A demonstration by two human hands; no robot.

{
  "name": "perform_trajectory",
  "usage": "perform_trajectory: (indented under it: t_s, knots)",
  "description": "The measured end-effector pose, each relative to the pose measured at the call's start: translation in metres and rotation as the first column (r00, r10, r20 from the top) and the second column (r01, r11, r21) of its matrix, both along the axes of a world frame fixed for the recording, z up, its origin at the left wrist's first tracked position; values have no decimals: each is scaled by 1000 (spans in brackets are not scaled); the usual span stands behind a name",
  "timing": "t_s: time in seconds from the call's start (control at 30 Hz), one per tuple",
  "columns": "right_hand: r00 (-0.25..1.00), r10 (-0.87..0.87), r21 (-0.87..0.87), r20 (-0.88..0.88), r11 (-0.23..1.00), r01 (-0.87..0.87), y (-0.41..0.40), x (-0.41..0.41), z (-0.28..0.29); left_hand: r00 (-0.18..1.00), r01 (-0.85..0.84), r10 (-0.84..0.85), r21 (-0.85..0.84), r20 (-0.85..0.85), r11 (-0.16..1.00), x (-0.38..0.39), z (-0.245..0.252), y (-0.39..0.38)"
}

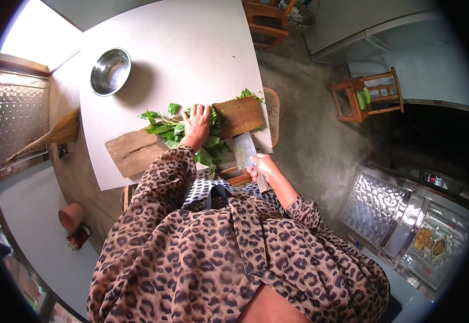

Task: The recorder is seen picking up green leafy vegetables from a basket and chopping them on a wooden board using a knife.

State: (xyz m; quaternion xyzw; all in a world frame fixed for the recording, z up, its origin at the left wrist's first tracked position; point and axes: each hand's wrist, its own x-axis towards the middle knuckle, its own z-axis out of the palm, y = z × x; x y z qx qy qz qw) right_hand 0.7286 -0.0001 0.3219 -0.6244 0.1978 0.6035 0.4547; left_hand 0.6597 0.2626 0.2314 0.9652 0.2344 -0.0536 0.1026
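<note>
My left hand (197, 126) lies over a bunch of leafy green stems (169, 131) on a long wooden board (135, 151); its palm and grip are hidden. In my right hand (264, 166) is the wooden handle of a cleaver (244, 149), its broad metal blade at the near edge of the board's right part. Chopped green bits (247, 93) lie at the board's far right corner, and some cling to the blade. Leaves hang over the near edge of the board between my hands.
A steel bowl (110, 72) stands on the white table (186, 52) at the far left. Beyond the table's right edge are a woven seat (274, 117) and a wooden chair (349, 99) bearing green vegetables (362, 99). A straw broom (63, 127) is left of the table.
</note>
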Motion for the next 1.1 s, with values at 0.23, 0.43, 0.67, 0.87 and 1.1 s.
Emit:
perform_trajectory:
  t_s: [0.23,0.43,0.67,0.87,1.1]
  knots:
    - [981,115,60,156,990,-125,28,1,-14,992,-110,108,-29,-63,993,-17,-15,20]
    - [934,263,50,243,958,-283,45,17,-29,966,-242,239,-13,-98,970,-26,-25,25]
    - [830,376,-126,411,926,-357,28,71,-2,979,-172,163,-62,-122,983,-10,-31,23]
    - [750,386,-196,537,922,-334,34,80,40,983,-97,97,5,-154,995,0,-5,0]
    - [717,325,-134,617,941,-312,49,60,48,987,-155,157,-61,36,986,-12,-17,-8]
